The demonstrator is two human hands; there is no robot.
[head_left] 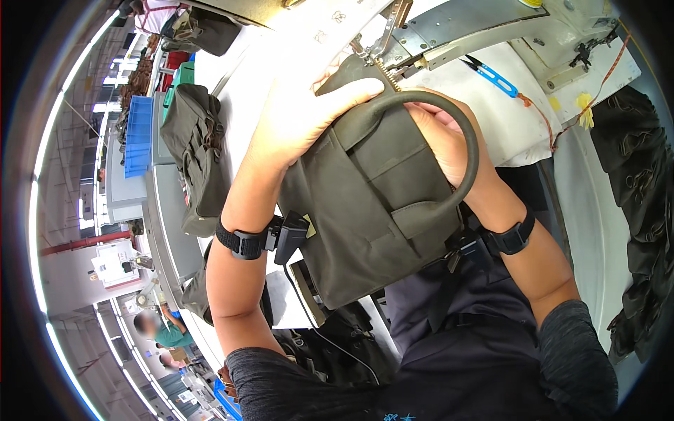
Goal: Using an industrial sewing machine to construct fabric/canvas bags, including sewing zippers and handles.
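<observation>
A dark olive handbag [365, 231] with a rounded handle lies tilted in front of me, its upper end under the sewing machine's needle area [368, 52]. A zipper edge [387, 76] shows there, beside the presser foot. My left hand [302, 116], washed out by bright light, grips the bag's upper left edge, thumb on top and its other fingers mostly hidden. My right hand [449, 144] is closed on the upper right edge, seen through the loop of the handle [472, 158]; its fingertips are partly hidden behind the fabric.
Blue thread snips [497, 76] lie on the white table right of the machine, tied to an orange cord [547, 126]. More olive bags [193, 147] rest at the left, near a blue crate [138, 137]. Dark pieces [635, 189] hang at the right. People work farther off.
</observation>
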